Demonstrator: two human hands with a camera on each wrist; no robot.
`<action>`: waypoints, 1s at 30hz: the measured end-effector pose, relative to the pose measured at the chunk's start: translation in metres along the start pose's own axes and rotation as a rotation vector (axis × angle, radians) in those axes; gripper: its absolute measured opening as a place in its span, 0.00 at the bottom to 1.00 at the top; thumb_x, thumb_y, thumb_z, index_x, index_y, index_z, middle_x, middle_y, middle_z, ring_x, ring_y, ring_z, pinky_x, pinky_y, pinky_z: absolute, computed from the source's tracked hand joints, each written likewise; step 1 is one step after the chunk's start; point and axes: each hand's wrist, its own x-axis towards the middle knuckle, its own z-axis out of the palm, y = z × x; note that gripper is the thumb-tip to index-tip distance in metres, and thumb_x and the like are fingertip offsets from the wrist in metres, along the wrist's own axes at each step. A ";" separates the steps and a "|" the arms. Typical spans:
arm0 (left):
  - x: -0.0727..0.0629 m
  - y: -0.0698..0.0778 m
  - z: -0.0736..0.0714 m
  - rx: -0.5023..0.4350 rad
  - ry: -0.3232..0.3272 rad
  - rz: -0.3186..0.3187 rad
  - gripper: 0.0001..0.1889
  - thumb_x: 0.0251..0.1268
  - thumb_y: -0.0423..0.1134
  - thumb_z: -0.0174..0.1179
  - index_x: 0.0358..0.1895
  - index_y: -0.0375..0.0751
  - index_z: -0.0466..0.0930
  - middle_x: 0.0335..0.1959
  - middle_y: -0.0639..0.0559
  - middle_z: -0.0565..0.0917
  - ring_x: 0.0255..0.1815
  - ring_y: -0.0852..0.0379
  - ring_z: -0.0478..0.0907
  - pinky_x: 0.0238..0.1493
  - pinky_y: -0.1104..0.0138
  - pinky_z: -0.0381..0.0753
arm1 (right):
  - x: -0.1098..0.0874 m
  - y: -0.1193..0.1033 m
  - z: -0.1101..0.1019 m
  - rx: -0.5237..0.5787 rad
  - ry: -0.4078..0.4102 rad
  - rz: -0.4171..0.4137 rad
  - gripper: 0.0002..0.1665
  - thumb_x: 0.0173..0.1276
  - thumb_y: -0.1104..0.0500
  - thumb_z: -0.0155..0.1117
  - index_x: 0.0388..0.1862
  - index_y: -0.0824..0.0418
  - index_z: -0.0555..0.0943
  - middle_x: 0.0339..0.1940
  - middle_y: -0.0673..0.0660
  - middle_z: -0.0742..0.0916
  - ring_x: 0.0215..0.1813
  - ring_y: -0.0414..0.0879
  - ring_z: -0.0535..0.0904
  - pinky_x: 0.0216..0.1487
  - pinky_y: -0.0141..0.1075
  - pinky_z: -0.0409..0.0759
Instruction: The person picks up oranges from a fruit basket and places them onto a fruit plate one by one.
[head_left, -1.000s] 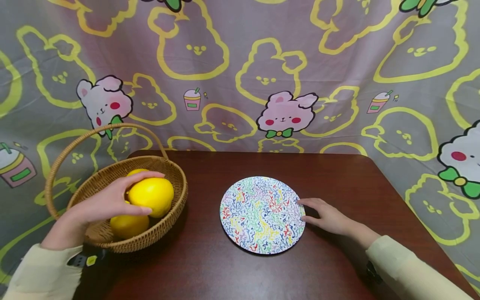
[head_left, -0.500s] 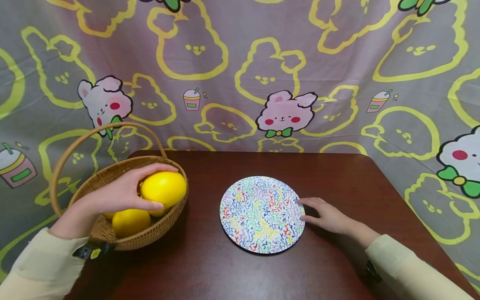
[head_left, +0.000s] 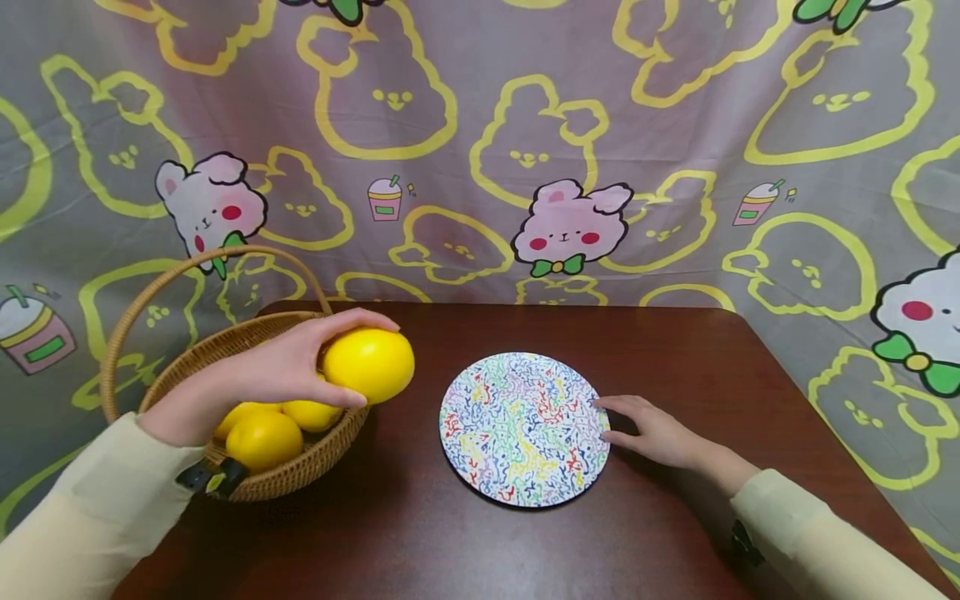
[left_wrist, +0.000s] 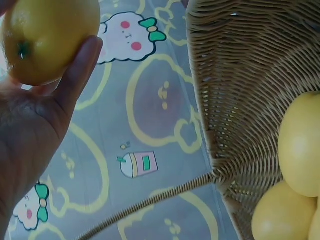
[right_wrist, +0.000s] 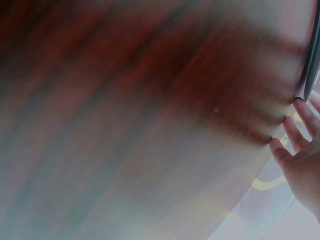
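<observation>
My left hand point(head_left: 285, 367) holds a yellow fruit point(head_left: 371, 365), thumb on one side and fingers on the other, in the air just past the right rim of a wicker basket point(head_left: 341, 442). In the left wrist view that fruit point(left_wrist: 52, 37) shows a small green star-shaped stem end. Several more yellow fruits point(head_left: 264, 442) lie inside the basket. On the table sits a round flat plate point(head_left: 525, 429) covered in multicoloured squiggles. My right hand point(head_left: 652, 433) touches its right edge with extended fingertips and thumb; the right wrist view shows fingertips point(right_wrist: 274, 143) on the tabletop near a dark rim.
An arched wicker handle point(head_left: 142, 300) rises over the basket. The dark brown table point(head_left: 420, 533) shows bare wood between basket and plate. A cartoon-printed curtain point(head_left: 450, 167) hangs behind the table and along both sides.
My left hand has lifted the yellow fruit out of the basket, up and to the right, uncovering the fruits below. My right hand and the plate stay put.
</observation>
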 end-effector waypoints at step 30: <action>0.113 0.008 0.023 -0.043 -0.199 0.097 0.40 0.45 0.39 0.74 0.66 0.52 0.66 0.53 0.52 0.75 0.48 0.49 0.73 0.45 0.55 0.76 | 0.002 -0.001 -0.003 0.030 0.005 0.012 0.33 0.65 0.45 0.67 0.65 0.58 0.75 0.61 0.59 0.79 0.63 0.59 0.71 0.61 0.59 0.67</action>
